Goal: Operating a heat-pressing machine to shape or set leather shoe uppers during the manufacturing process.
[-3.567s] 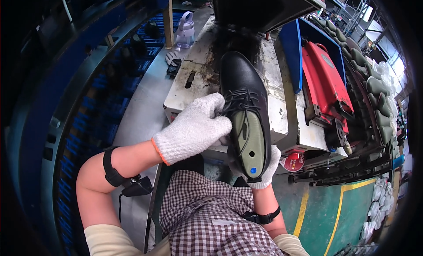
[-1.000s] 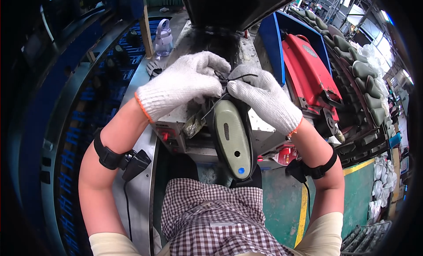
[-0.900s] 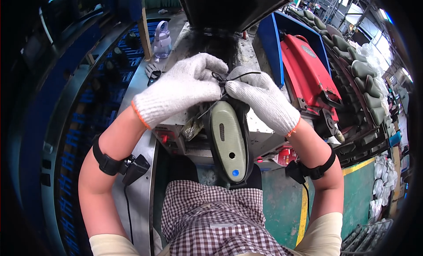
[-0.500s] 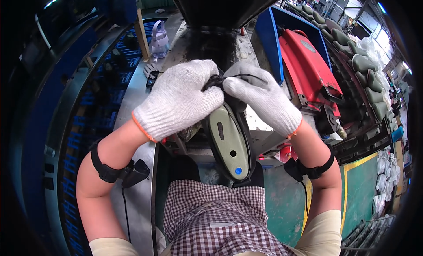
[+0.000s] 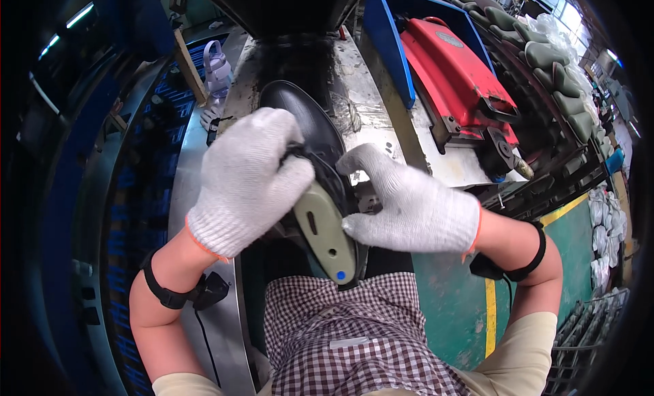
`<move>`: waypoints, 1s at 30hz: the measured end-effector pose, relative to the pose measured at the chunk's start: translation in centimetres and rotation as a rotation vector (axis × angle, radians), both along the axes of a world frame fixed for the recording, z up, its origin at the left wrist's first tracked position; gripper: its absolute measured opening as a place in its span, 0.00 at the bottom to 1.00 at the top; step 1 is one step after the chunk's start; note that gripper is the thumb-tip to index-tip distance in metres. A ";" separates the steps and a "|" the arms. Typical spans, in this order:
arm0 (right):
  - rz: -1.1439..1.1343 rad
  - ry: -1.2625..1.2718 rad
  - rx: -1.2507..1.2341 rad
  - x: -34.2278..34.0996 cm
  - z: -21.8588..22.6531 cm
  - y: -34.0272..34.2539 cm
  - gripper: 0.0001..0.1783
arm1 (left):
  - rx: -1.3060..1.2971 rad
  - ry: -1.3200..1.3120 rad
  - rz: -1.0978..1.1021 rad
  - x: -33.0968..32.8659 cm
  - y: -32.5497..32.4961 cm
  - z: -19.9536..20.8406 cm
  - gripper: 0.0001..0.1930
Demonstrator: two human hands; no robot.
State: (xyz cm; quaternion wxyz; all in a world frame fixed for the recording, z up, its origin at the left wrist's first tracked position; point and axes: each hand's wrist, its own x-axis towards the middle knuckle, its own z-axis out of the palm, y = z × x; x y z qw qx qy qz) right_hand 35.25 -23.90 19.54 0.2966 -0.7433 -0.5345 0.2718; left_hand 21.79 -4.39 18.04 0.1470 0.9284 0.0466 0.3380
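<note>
A black leather shoe [image 5: 310,120] sits on an olive-green shoe last [image 5: 325,226], its toe pointing away from me and the heel end near my apron. The last's top has a slot, a dark round hole and a blue dot. My left hand [image 5: 252,178], in a white knit glove, is closed at the shoe's opening from the left, thumb and fingers pinching its dark upper edge. What lies inside that pinch is mostly hidden. To the right, my gloved right hand [image 5: 409,202] has thumb and fingers spread apart, their tips close against the shoe's side and the last.
Behind the shoe is a worn, black-stained metal bench [image 5: 371,110] beneath a dark machine part. A red machine cover [image 5: 456,76] and a blue panel [image 5: 388,42] stand at right, beside racks of green lasts [image 5: 572,110]. A lilac bottle [image 5: 218,72] is at far left.
The shoe's toe has come into view, with the shoe lower and tilted left. My right hand has left the black cord, moved down and opened; my left hand has shifted left and down.
</note>
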 end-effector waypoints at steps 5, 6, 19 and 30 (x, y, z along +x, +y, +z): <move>-0.048 0.570 0.122 -1.3 -4.4 0.0 0.60 | -0.130 -0.063 0.032 -1.6 1.5 -1.2 0.06; -0.055 0.596 0.171 -1.5 -5.3 0.5 0.61 | -0.172 -0.094 0.024 -1.9 1.6 -1.5 0.06; 0.080 0.401 0.302 -0.3 -3.7 3.6 0.50 | -0.179 0.426 -0.522 -1.3 6.6 3.7 0.16; -0.043 0.376 0.422 2.8 -5.5 4.4 0.37 | 0.358 0.209 -0.296 1.2 3.4 4.3 0.06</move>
